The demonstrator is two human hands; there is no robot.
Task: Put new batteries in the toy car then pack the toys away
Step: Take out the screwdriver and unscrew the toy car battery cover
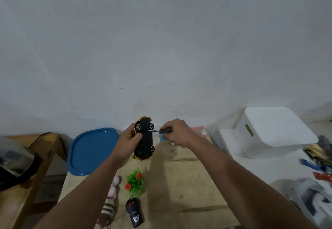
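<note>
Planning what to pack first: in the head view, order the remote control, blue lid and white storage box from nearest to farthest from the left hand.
From the left hand:
1. Blue lid, just left.
2. Remote control, below, toward the person.
3. White storage box, far right.

We see the toy car [145, 139] raised above the table, yellow body turned away, black underside and 4 wheels facing us, nose up. The black remote control [134, 213] lies flat on the wooden table [188, 184], near its front edge.

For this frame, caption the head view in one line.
Left hand holds upturned toy car; right hand drives screwdriver into its underside.
</note>
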